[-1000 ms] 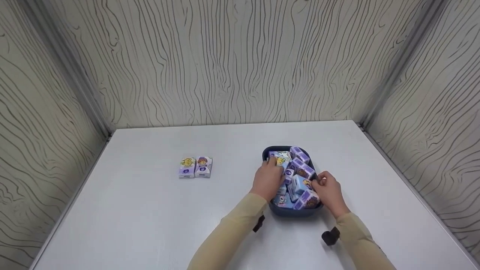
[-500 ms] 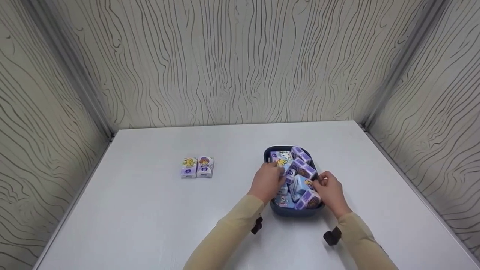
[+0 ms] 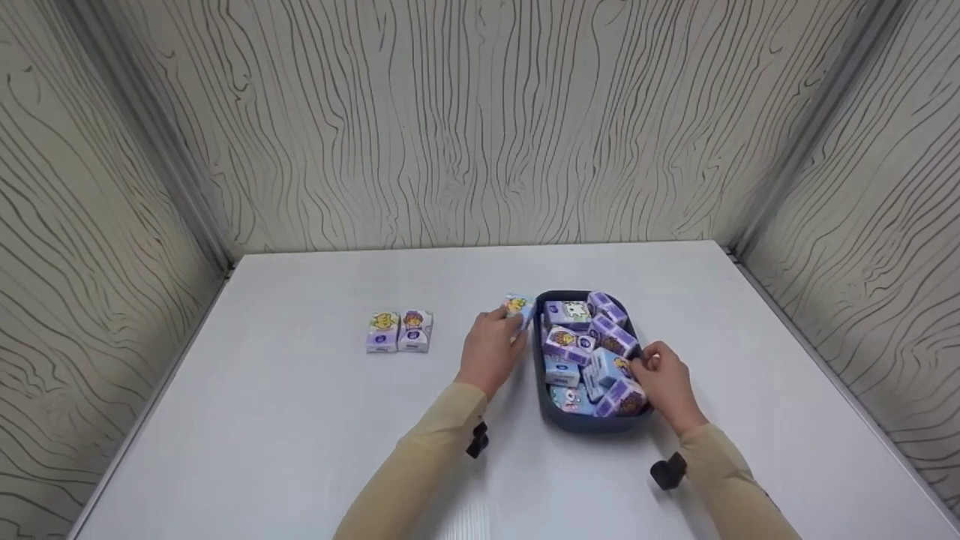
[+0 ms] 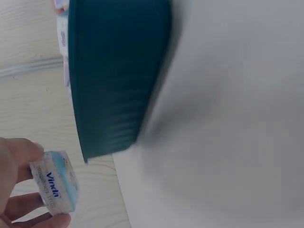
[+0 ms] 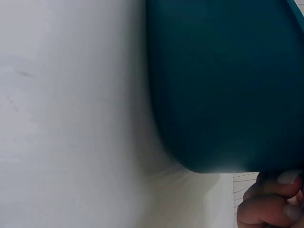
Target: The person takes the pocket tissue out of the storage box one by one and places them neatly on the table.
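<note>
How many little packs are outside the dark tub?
3: a purple-yellow pack and a purple-white pack side by side on the table, and a blue pack in the left hand, beside the tub. More could hide behind a hand.

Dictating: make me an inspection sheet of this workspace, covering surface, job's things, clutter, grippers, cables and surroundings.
Surface: white table, under the container and packs.
Job's things: dark blue container filled with small printed packs; two packs side by side on the table, left of it.
Clutter: nothing seen.
Grippers: left hand holds a blue-and-white pack just outside the container; right hand grips the container's right rim.
Cables: nothing seen.
Surroundings: walls with wood-grain lines, behind and on both sides.
</note>
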`<state>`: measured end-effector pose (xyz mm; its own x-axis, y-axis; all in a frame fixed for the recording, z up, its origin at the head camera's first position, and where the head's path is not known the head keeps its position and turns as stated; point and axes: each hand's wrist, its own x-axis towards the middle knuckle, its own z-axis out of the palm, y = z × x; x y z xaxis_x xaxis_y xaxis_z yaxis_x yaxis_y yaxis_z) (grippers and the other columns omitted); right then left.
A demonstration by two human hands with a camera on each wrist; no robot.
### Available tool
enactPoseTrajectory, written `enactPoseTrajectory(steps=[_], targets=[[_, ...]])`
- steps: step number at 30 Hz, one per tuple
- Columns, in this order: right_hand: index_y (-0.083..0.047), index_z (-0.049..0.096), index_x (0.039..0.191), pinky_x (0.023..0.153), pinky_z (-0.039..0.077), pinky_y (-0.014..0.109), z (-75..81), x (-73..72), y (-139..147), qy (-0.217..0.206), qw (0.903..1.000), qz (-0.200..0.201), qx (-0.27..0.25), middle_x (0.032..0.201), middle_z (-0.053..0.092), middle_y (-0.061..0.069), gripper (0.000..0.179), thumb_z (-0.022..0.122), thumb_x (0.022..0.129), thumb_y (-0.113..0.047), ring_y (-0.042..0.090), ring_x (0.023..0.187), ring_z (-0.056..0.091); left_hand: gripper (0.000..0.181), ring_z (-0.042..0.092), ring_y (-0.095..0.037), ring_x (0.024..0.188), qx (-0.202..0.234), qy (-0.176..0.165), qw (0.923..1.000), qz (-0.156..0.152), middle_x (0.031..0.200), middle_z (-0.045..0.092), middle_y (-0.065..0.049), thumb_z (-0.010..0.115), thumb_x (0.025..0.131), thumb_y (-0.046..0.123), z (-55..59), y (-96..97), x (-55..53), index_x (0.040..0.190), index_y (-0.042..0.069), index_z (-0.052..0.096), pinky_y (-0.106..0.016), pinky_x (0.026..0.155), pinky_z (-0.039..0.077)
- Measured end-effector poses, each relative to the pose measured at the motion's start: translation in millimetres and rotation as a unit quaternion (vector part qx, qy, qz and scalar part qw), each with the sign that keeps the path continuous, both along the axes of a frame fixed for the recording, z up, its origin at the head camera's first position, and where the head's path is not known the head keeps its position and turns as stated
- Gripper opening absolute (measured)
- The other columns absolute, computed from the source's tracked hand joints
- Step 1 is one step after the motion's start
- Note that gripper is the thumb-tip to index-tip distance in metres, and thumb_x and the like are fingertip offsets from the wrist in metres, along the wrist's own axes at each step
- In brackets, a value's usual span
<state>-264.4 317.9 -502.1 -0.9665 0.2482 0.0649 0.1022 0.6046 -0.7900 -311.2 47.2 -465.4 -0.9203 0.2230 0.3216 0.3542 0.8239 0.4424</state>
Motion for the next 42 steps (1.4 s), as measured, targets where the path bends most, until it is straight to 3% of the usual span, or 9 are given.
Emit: enactPoseTrajectory(steps=[11, 18, 24, 27, 32, 36, 42], targets=[[-0.001, 0.046, 0.097, 0.054, 0.035, 0.028, -0.5, -1.0, 0.7, -0.007, 1.0000, -0.002, -0.001, 0.072, 0.043, 0.004, 0.014, 0.055, 0.090, -0.009, 0.017, 0.066, 0.042, 0.025, 0.060, -0.027, 0.107, 0.004, -0.014, 0.9992, 0.037, 0.121, 0.062, -0.014, 0.068, 0.090, 0.021, -22.6, -38.7, -11.2, 0.112, 0.010, 0.071, -0.037, 0.093, 0.050], [-0.001, 0.047, 0.096, 0.052, 0.035, 0.027, -2.5, 0.3, 1.9, 0.002, 0.9999, -0.006, 0.015, 0.069, 0.043, 0.002, 0.013, 0.055, 0.090, -0.010, 0.016, 0.063, 0.042, 0.018, 0.062, -0.031, 0.092, -0.058, 0.006, 0.9964, 0.061, 0.104, 0.064, -0.016, 0.068, 0.089, 0.016, -37.0, -53.3, -12.3, 0.099, 0.002, 0.073, -0.039, 0.083, 0.054], [-0.001, 0.047, 0.095, 0.052, 0.034, 0.028, -0.9, 0.0, 1.8, 0.007, 0.9997, -0.010, 0.022, 0.069, 0.042, 0.002, 0.014, 0.056, 0.090, -0.010, 0.017, 0.063, 0.041, 0.025, 0.059, -0.033, 0.106, -0.078, -0.029, 0.9939, 0.073, 0.118, 0.061, -0.019, 0.067, 0.090, 0.012, -42.7, -55.6, -10.1, 0.111, -0.001, 0.069, -0.038, 0.089, 0.052], [-0.001, 0.046, 0.096, 0.052, 0.034, 0.027, -0.2, -0.2, 1.2, 0.003, 0.9998, -0.010, 0.018, 0.070, 0.043, 0.002, 0.014, 0.056, 0.089, -0.010, 0.016, 0.064, 0.042, 0.023, 0.062, -0.032, 0.102, -0.119, 0.010, 0.9913, 0.055, 0.114, 0.063, -0.021, 0.068, 0.088, 0.009, -44.3, -55.7, -9.2, 0.108, -0.001, 0.070, -0.038, 0.087, 0.053], [-0.001, 0.047, 0.097, 0.051, 0.035, 0.027, -0.6, 0.5, 0.8, -0.001, 0.9999, -0.009, 0.013, 0.070, 0.043, 0.002, 0.014, 0.056, 0.090, -0.009, 0.016, 0.064, 0.042, 0.017, 0.064, -0.029, 0.092, -0.192, 0.087, 0.9775, 0.002, 0.098, 0.067, -0.018, 0.065, 0.086, -0.002, -48.5, -57.1, -9.4, 0.102, -0.001, 0.069, -0.036, 0.084, 0.054], [0.000, 0.047, 0.097, 0.051, 0.035, 0.027, -0.7, 0.3, 1.0, 0.002, 0.9999, -0.009, 0.014, 0.071, 0.043, 0.003, 0.014, 0.056, 0.090, -0.009, 0.017, 0.064, 0.042, 0.020, 0.064, -0.028, 0.088, -0.209, 0.087, 0.9740, -0.018, 0.097, 0.065, -0.017, 0.064, 0.086, -0.004, -51.8, -58.8, -12.3, 0.106, 0.001, 0.066, -0.035, 0.077, 0.055], [-0.001, 0.047, 0.098, 0.053, 0.036, 0.028, -0.9, -0.5, 0.2, -0.007, 0.9999, -0.008, 0.012, 0.074, 0.044, 0.005, 0.015, 0.055, 0.090, -0.010, 0.018, 0.067, 0.043, 0.017, 0.064, -0.030, 0.088, -0.228, 0.091, 0.9694, 0.014, 0.098, 0.064, -0.020, 0.063, 0.087, -0.005, -56.0, -62.9, -19.0, 0.102, -0.002, 0.068, -0.035, 0.076, 0.056]])
